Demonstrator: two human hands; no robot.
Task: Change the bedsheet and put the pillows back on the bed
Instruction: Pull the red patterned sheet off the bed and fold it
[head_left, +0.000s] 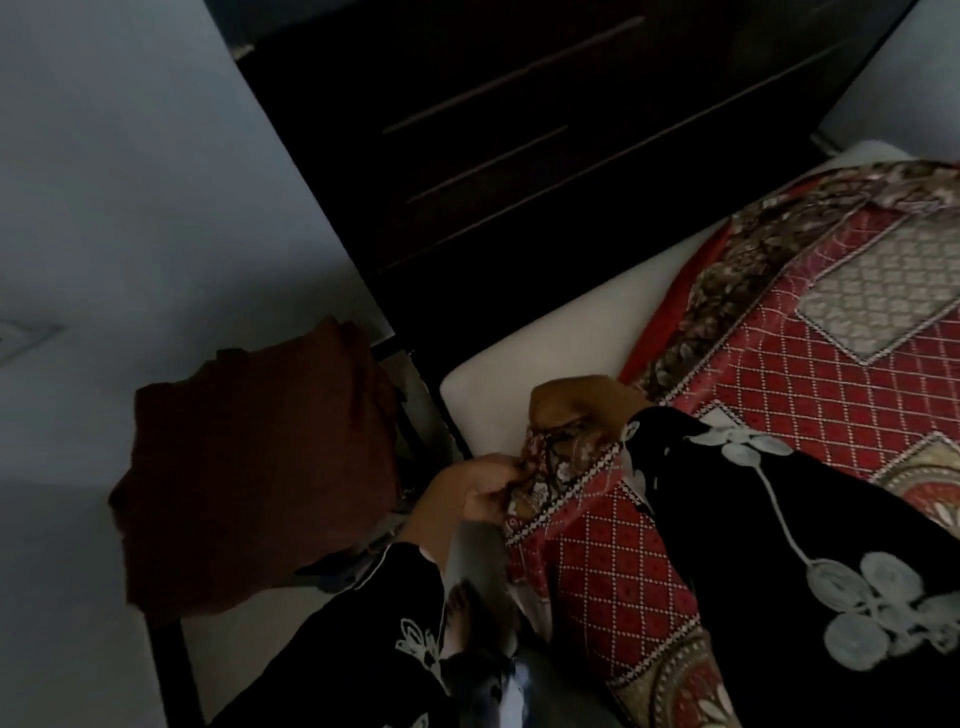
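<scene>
We have the red patterned bedsheet (779, 395) lying across the white mattress (545, 353). Its near left corner is bunched between our hands: left hand (470, 486) pinches the hem and right hand (574, 402) grips the fold. It looks light and limp, best held by corners.

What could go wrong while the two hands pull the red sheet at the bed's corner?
1. The left hand and right hand grip the bunched corner of the red sheet, so it might slip free.
2. The white mattress is bare along one side, so the sheet could end up crooked.
3. The brown pillow sits close by; an elbow might knock it down.
</scene>
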